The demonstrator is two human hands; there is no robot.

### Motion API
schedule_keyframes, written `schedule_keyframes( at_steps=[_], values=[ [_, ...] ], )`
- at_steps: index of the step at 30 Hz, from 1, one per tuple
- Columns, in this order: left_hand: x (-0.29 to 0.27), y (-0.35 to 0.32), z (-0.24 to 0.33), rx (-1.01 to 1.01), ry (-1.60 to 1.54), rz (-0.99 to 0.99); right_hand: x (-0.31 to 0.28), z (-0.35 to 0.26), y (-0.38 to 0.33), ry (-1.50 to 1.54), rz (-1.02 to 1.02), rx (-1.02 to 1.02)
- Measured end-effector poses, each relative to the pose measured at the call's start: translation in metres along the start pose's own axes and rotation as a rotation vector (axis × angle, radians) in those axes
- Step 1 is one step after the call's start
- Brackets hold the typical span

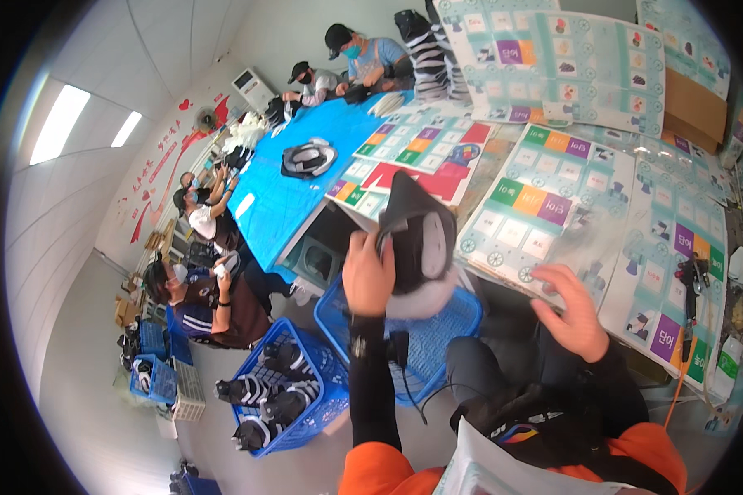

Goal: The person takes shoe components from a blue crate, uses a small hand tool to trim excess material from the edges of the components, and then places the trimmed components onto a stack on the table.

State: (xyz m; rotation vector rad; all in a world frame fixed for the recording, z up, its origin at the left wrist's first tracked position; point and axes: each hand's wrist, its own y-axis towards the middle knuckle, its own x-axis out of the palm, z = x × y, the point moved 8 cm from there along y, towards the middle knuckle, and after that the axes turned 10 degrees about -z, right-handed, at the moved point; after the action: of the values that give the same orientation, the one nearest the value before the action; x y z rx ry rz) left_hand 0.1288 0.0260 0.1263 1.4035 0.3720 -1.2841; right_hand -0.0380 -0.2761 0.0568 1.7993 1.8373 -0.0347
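Observation:
My left hand point(367, 276) grips a black and grey shoe upper point(417, 235), holding it up above a blue plastic basket point(433, 338). My right hand point(574, 309) reaches out with fingers spread to the near edge of the worktable, on a clear plastic bag point(578, 239) lying over printed colourful sheets point(545, 198). A black sleeve with an orange cuff covers each forearm.
A second blue basket point(285, 396) full of black and white shoe uppers sits on the floor at lower left. Several masked people sit along a long blue-covered table point(297, 181). A black tool point(689, 276) lies at the table's right. More baskets stand by the left wall.

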Motion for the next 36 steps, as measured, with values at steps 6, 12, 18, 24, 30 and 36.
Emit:
schedule_keyframes(
  at_steps=[6,12,18,24,30,36],
  values=[
    [0.053,-0.194,-0.017,-0.396,-0.449,-0.146,0.124,0.039,0.042,0.200,-0.328,-0.009],
    [0.158,-0.314,-0.054,-0.473,-0.715,-0.236,0.218,0.109,0.010,0.022,-0.334,-0.092],
    [0.158,-0.309,-0.078,-0.549,-0.697,-0.063,0.226,0.135,0.006,0.185,-0.331,0.016],
    [0.176,-0.309,-0.074,-0.618,-0.745,-0.039,0.226,0.165,-0.008,0.234,-0.341,0.170],
    [0.189,-0.291,-0.063,-0.780,-1.214,-0.079,0.227,0.176,0.013,0.235,-0.387,0.185],
    [0.172,-0.253,-0.027,-0.973,-2.002,-0.516,0.221,0.162,0.023,0.699,-0.541,0.376]
  ],
)
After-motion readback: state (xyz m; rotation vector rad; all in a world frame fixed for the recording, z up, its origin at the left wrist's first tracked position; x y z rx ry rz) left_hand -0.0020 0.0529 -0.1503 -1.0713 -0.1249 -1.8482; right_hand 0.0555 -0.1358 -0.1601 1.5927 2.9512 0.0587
